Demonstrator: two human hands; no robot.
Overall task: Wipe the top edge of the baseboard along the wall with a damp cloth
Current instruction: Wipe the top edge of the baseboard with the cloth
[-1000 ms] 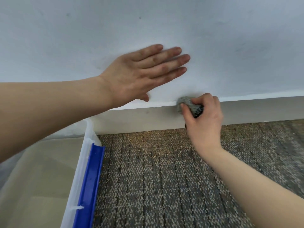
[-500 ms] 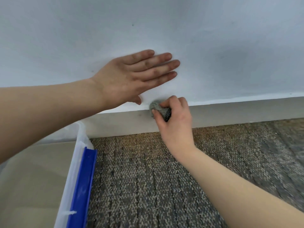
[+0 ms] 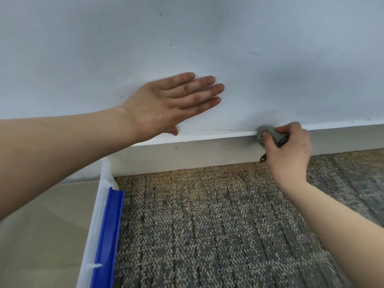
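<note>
Gripping cloth on baseboard, right hand; left hand lies flat on wall.

Pale bluish-white wall, speckled grey-brown carpet, clear plastic bin with blue strip at left

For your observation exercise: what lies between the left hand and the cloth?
Head view: only bare wall and the baseboard's top edge separate left hand from cloth.

Cloth on baseboard — bin left
</note>
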